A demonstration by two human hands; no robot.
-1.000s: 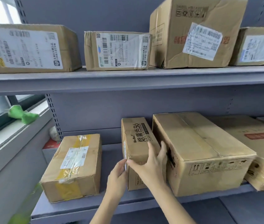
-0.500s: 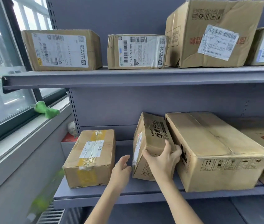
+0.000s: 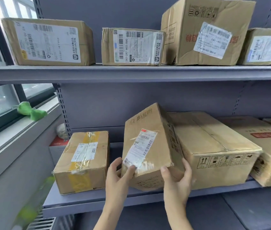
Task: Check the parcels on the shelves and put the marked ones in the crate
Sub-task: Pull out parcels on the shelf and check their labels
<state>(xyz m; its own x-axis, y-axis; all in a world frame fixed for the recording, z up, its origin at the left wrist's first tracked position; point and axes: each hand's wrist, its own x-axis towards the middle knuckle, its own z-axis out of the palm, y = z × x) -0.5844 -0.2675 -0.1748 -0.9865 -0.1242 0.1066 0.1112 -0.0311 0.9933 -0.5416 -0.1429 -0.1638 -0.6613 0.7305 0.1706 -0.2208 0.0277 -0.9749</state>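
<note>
Head view, lower grey metal shelf (image 3: 85, 199): I hold a narrow brown cardboard parcel (image 3: 149, 146) tilted between both hands, its white barcode label (image 3: 141, 146) turned toward me. My left hand (image 3: 119, 176) grips the lower left corner, thumb lying across the bottom of the label, fingers curled behind. My right hand (image 3: 177, 181) cups the lower right corner, thumb on the front face, fingers wrapped round the side. The parcel's right side leans against a large brown carton with printed handling symbols (image 3: 214, 146); its lower edge sits at the shelf's front. Just beside it on the left, apart from it, rests a small brown box bound with yellow tape (image 3: 83, 161). On the upper grey shelf (image 3: 131, 73) stand four labelled brown cartons, among them a wide flat one (image 3: 48, 42) at far left. A green crumpled object (image 3: 30, 111) lies on the window sill at left.
</note>
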